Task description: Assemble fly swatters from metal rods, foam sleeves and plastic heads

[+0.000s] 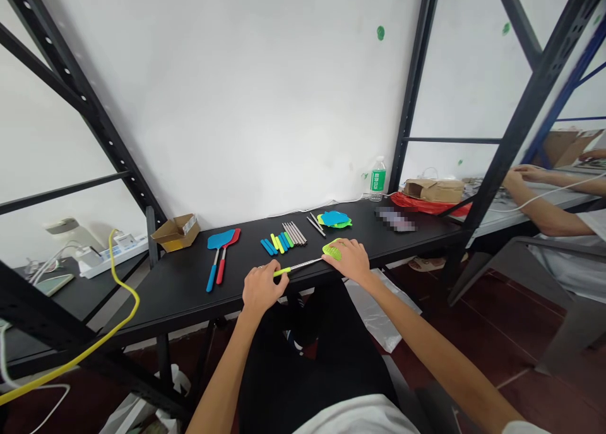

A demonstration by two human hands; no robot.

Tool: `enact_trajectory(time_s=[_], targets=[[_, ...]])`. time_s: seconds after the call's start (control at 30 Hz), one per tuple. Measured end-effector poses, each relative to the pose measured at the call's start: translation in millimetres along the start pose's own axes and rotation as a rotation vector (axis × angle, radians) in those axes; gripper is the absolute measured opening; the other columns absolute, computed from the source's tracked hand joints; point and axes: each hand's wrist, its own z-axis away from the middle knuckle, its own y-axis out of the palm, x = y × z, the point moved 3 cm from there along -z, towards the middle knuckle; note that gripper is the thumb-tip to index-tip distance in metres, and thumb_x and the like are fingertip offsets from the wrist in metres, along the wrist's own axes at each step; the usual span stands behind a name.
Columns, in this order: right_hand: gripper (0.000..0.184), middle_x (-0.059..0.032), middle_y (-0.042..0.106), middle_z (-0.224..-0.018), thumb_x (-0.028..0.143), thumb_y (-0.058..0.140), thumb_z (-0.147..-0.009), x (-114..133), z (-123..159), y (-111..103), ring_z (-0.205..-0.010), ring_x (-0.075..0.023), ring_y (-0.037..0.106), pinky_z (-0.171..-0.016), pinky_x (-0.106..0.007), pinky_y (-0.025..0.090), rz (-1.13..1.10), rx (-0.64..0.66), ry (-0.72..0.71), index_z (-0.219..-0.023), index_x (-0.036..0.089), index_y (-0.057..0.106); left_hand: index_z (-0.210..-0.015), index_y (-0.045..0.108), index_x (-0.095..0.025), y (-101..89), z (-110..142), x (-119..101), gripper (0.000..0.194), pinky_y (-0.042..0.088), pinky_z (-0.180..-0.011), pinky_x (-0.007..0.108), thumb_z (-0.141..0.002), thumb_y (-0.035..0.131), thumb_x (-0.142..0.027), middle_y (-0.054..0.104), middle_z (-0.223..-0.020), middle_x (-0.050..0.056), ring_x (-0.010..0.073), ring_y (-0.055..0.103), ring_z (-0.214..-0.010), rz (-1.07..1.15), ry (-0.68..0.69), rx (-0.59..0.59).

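Note:
A yellow-green fly swatter with a mesh head (334, 251) and a thin metal rod (307, 264) lies across the front of the black table. My left hand (264, 289) pinches its handle at the left end. Over the head at the right end is my right hand (349, 258), its fingers closed on the edge. Left of my hands lie a blue swatter (220, 239) and a red swatter (221, 270), partly overlapping. Behind them sit several coloured handles (279, 242), metal rods (295, 233) and a stack of blue and green swatter heads (334, 218).
An opened cardboard box (176, 233) stands at the table's back left, a water bottle (377, 179) at the back right. Black metal posts (416, 74) frame the table. A yellow cable (124, 320) hangs at left. Another person's arm (544, 200) works at a table on the right.

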Motion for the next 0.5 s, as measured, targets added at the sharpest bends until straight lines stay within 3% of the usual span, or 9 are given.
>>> enact_trajectory(time_s=[0.5], targets=[[0.049,-0.0042,0.063,-0.132,0.066,0.048,-0.092,0.7,-0.1,1.8,-0.11,-0.0281,0.053,-0.092,-0.041,0.04,0.002,0.031,-0.001,-0.12,0.032,0.07,-0.088,0.057,-0.024,1.9,-0.2,2.1,0.023,0.032,-0.066,0.03,-0.094,0.044,-0.042,0.067,-0.073,0.002,0.0216,0.061,-0.072,-0.026,-0.018,0.021]])
